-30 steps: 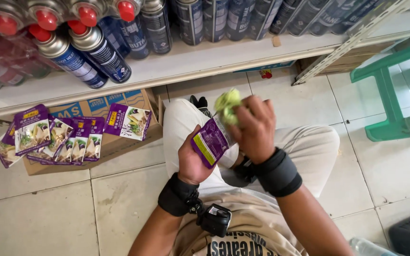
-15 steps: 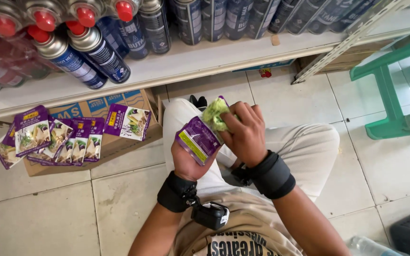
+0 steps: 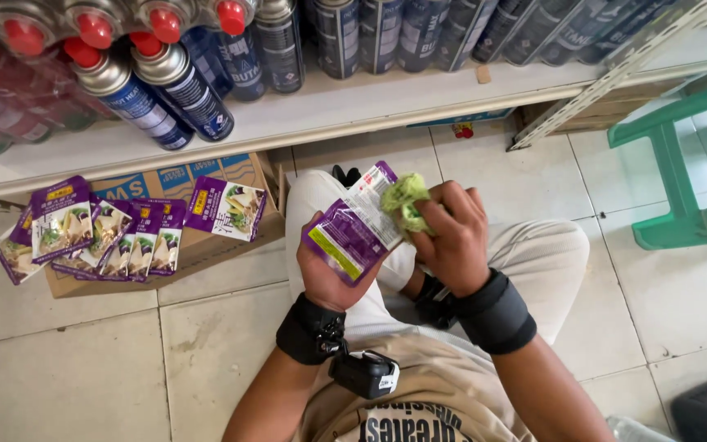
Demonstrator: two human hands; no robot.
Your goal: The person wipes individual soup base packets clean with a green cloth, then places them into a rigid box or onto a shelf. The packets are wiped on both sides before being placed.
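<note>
My left hand [image 3: 330,277] holds a purple sauce packet [image 3: 356,225] by its lower edge, its back side turned up towards me. My right hand [image 3: 452,233] presses a crumpled green cloth [image 3: 403,201] against the packet's upper right corner. Both hands hover above my knee in light trousers [image 3: 533,270]. Each wrist wears a black band, and a small black device hangs from the left one.
Several matching purple packets [image 3: 128,229] lie fanned on a cardboard box [image 3: 206,250] on the tiled floor at left. A white shelf [image 3: 353,110] above carries gas canisters [image 3: 157,90] with red caps. A green plastic stool [image 3: 681,172] stands at right.
The packet has turned in my left hand and tilted flatter, and the green cloth in my right hand has come down onto its upper corner.
</note>
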